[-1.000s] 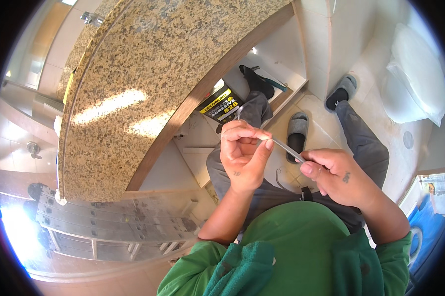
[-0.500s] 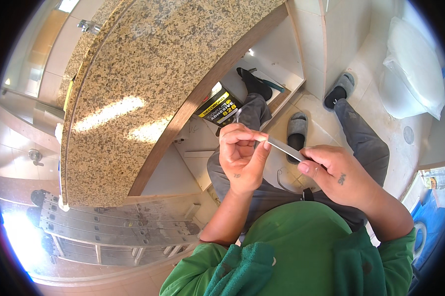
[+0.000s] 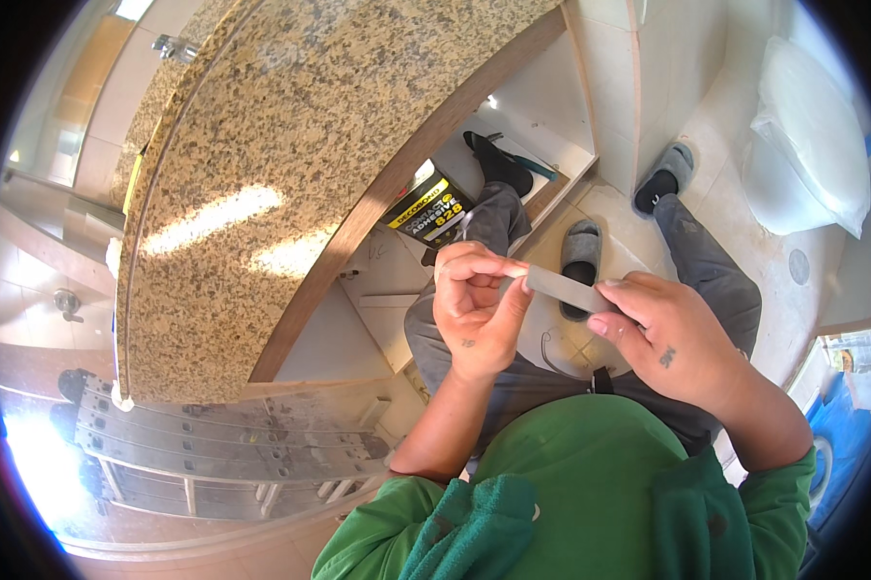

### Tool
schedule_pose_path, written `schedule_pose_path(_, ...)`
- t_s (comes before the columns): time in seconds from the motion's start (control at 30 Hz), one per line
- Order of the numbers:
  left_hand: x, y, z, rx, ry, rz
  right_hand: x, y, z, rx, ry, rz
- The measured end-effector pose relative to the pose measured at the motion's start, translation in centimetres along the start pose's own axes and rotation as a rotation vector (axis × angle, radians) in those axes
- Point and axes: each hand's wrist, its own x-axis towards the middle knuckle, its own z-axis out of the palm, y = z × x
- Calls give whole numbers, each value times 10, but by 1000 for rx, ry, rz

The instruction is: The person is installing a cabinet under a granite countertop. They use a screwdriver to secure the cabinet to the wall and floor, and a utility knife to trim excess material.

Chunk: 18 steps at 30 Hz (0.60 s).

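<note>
A short, flat grey strip (image 3: 566, 289) is stretched between my two hands, its broad face showing. My left hand (image 3: 476, 307) pinches one end between thumb and forefinger, the other fingers curled. On the opposite end, the thumb and fingers of my right hand (image 3: 665, 336) are closed. The strip is held in the air over my lap, above a grey slipper (image 3: 581, 253) on the floor. What the strip is made of, I cannot tell.
A speckled granite counter (image 3: 290, 126) with a wooden front edge curves across the left. Below it, a black and yellow can (image 3: 428, 211) stands in the open cabinet, beside my foot. A plastic-covered toilet (image 3: 802, 145) is at right; a ladder (image 3: 223, 445) lies at lower left.
The grey strip has been turned from nearly edge-on so its broad face now shows. My right hand has rolled slightly with it; both hands keep their grip.
</note>
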Motion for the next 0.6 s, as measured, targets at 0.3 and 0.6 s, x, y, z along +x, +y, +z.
schedule_pose_path(0.3, -1, -1, -2, 38, -20, 27, 0, 0, -6, -114, 20, -57)
schedule_pose_path(0.6, -9, -3, -1, 76, -20, -11, 6, -9, -16, -135, 78, -101)
